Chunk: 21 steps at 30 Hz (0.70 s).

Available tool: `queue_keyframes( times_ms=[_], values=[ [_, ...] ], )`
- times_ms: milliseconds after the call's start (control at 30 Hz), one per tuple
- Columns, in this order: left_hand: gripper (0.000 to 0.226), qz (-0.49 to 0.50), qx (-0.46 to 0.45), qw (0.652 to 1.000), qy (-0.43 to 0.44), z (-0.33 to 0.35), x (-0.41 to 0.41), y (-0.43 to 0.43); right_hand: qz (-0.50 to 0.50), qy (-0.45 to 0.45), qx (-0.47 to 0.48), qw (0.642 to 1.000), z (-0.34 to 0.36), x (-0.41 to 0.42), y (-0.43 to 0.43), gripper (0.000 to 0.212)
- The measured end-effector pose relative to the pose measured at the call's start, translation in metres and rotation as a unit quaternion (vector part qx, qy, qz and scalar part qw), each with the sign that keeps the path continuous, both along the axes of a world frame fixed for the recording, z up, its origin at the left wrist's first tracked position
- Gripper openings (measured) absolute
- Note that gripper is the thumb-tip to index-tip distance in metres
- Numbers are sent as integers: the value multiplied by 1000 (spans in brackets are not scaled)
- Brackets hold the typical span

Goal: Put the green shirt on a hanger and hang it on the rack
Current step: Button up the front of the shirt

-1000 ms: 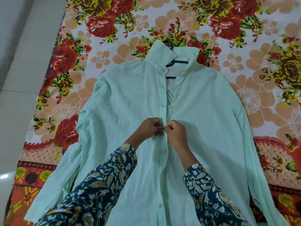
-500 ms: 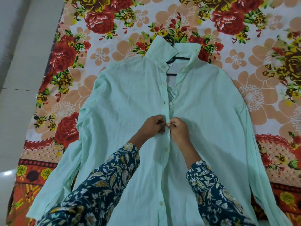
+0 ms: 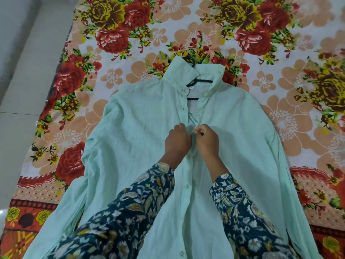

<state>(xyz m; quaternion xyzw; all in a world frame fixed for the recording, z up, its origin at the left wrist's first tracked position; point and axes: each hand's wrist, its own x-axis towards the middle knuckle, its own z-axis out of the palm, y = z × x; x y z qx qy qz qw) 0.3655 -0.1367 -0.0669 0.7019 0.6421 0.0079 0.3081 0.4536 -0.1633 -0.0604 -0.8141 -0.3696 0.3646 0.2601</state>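
A floral bedsheet (image 3: 186, 19) covers the surface. A pale green shirt (image 3: 140, 128) lies flat under both hands, a black hanger (image 3: 200, 80) inside its collar beyond them. The left hand (image 3: 177, 142) and right hand (image 3: 207, 142) pinch the placket edges together.

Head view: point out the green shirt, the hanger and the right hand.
green shirt (image 3: 141, 131), head view, on the front panel left of the button strip.
hanger (image 3: 204, 80), head view, on the black bar visible in the neck opening.
right hand (image 3: 207, 142), head view, on the back of the hand.
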Motion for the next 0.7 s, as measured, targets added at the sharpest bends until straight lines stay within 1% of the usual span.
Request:
queue_keyframes(
  times_ms=[33,100,200,267,333,400,433,467,533,567,633,700],
  values=[
    [31,-7,-1,999,32,-3,4,3,13,-9,-10,1000,0,0,6,20],
    [31,-8,-3,998,67,-5,9,6,52,-41,-48,997,-3,0,14,23],
    [27,-2,4,998,58,-7,11,8,89,-77,-80,990,-9,1,21,22],
    [21,32,-6,999,18,-6,7,12,99,-82,-81,988,-13,-1,23,17],
    [14,71,-19,996,-51,-7,-2,18,112,-97,-81,986,-14,-4,23,12],
    [29,120,-47,984,-126,-11,-13,24,111,-102,-86,985,-14,-5,24,12],
    [31,162,-80,967,-178,-11,-18,25,90,-85,-85,989,-13,-4,24,14],
    [27,205,-117,943,-235,-10,-22,25,55,-50,-78,994,-13,-4,25,14],
    [17,260,-173,892,-326,-5,-27,25,-21,60,-52,997,-11,-4,26,14],
    [17,267,-189,877,-351,-2,-28,25,-48,109,-39,992,-8,-5,26,19],
    [22,261,-195,868,-375,3,-27,26,-74,157,-33,984,-4,-6,26,26],
    [18,248,-187,873,-376,6,-26,25,-86,174,-32,981,-1,-6,26,24]
  ],
)
